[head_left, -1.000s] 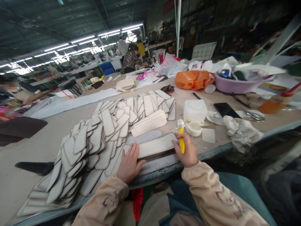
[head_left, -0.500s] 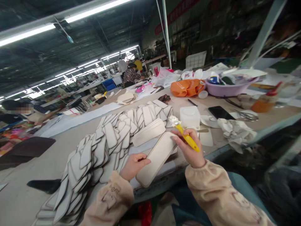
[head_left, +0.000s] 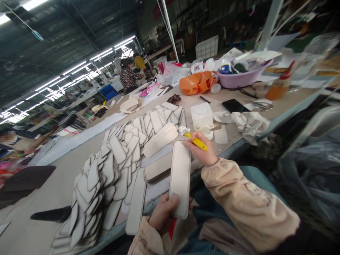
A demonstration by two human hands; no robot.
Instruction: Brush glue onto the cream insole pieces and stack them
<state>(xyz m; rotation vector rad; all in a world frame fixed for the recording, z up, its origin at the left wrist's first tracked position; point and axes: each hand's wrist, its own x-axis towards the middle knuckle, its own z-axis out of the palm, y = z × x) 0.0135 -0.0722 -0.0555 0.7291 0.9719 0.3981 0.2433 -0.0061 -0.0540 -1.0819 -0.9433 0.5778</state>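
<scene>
Left hand (head_left: 162, 214): fingers clamped on the lower end of a long beige panel (head_left: 180, 173), thumb across its face. The panel is held up off the surface (head_left: 66, 159), above its near edge.

Right hand (head_left: 202, 153): fingers closed round a yellow-handled brush (head_left: 196, 141), with the bristles up and left of the knuckles. The fingertips touch the panel's upper right edge.

Left of both sets of fingers is a fanned heap of similar pieces (head_left: 117, 159). Just beyond the right fingers is a white tub (head_left: 201, 114). To their right are a crumpled cloth (head_left: 249, 123) and a dark phone (head_left: 233, 105).
</scene>
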